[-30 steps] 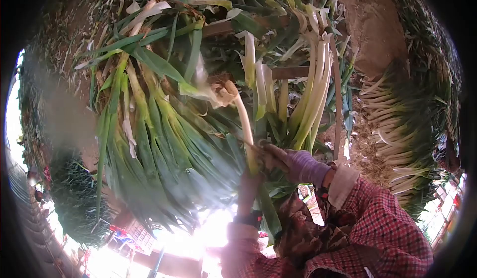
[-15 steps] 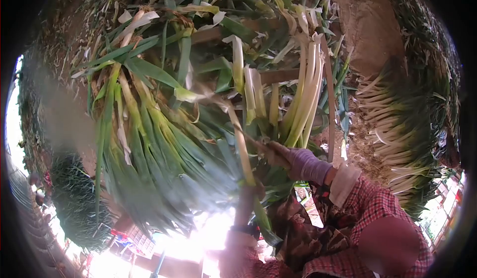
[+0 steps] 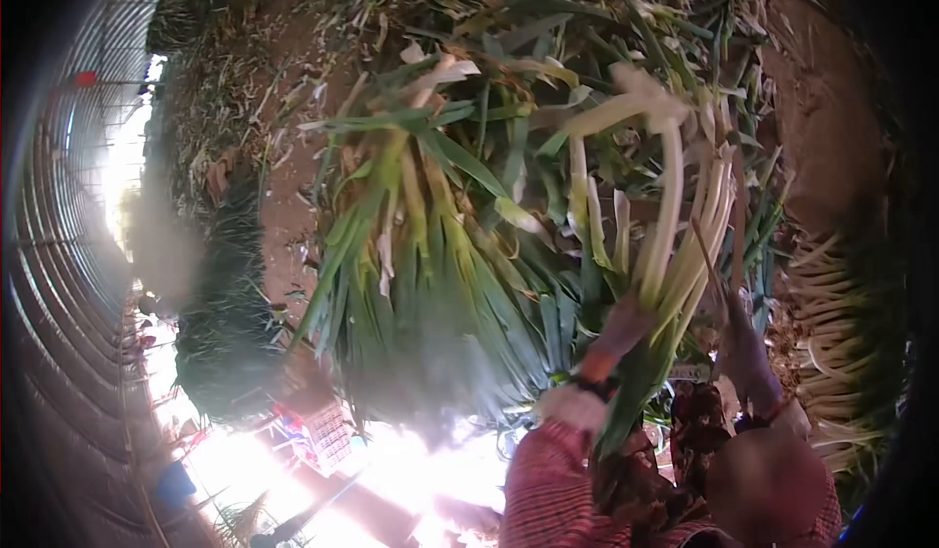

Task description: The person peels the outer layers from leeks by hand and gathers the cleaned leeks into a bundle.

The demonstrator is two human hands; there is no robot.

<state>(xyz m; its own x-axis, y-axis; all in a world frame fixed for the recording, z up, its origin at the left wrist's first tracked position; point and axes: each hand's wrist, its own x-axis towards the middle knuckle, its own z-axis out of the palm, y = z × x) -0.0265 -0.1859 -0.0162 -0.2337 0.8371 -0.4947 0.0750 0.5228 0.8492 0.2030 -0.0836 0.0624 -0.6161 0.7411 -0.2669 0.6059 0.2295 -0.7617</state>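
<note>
My left hand [image 3: 618, 335] is closed round the green part of a leek [image 3: 670, 191], whose pale stalk rises above the fist and whose root end is blurred by motion. Leaves hang below that hand over my lap. To its right, my right hand [image 3: 748, 362], in a purplish glove, is closed with a thin dark stick-like tool [image 3: 708, 259] pointing up from it; its exact kind is not clear. More pale leek stalks [image 3: 719, 191] stand just beyond both hands. A large fanned bunch of leeks [image 3: 430, 245] lies to the left.
A long row of leeks [image 3: 831, 323] lies along the right, pale ends inward. Loose leaves and trimmings [image 3: 548, 29] litter the ground ahead. A green heap [image 3: 220, 303] stands at the left, under a ribbed tunnel wall [image 3: 59, 284]. Strong glare lies at the lower middle.
The view has swung left, so things sit further right. My left hand has risen with the leek, its root end now up by the stalks; my right hand has drawn back toward my body.
</note>
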